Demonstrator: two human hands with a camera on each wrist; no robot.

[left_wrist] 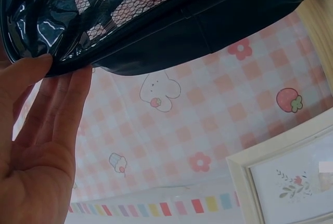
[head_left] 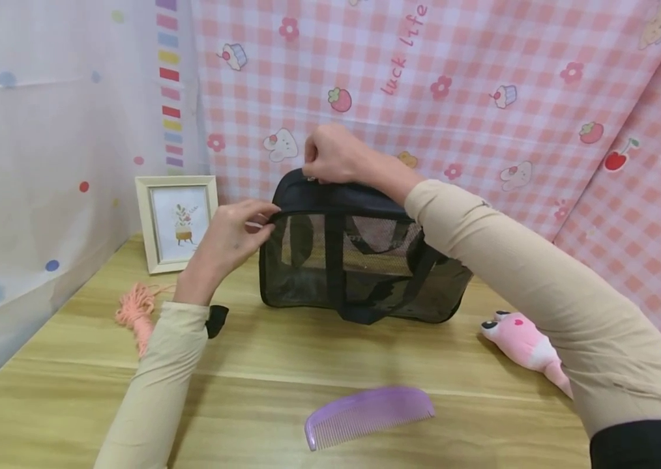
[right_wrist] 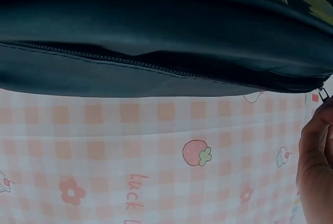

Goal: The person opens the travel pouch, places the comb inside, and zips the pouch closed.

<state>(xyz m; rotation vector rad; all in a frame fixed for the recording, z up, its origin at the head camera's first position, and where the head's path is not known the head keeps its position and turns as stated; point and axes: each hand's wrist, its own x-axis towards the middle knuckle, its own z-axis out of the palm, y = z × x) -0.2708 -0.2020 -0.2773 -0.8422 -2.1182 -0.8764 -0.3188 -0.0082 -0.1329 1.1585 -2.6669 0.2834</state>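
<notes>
A black bag (head_left: 366, 267) with see-through sides, mesh and strap handles stands upright on the table. My left hand (head_left: 233, 238) pinches its upper left corner between thumb and fingers; the left wrist view shows the thumb (left_wrist: 31, 70) on one side of the edge and fingers on the other. Above the bag's left top, my right hand (head_left: 336, 153) pinches the zipper pull (right_wrist: 323, 94). In the right wrist view the zipper (right_wrist: 171, 70) runs along the top, with a dark gap beside its teeth. The bag's contents are hard to make out.
A purple comb (head_left: 371, 413) lies in front of the bag. To the right is a pink plush toy (head_left: 521, 342), partly behind my right sleeve. Left of the bag are a framed picture (head_left: 145, 225), a bundle of orange cord (head_left: 137, 312) and a small black item (head_left: 217, 321).
</notes>
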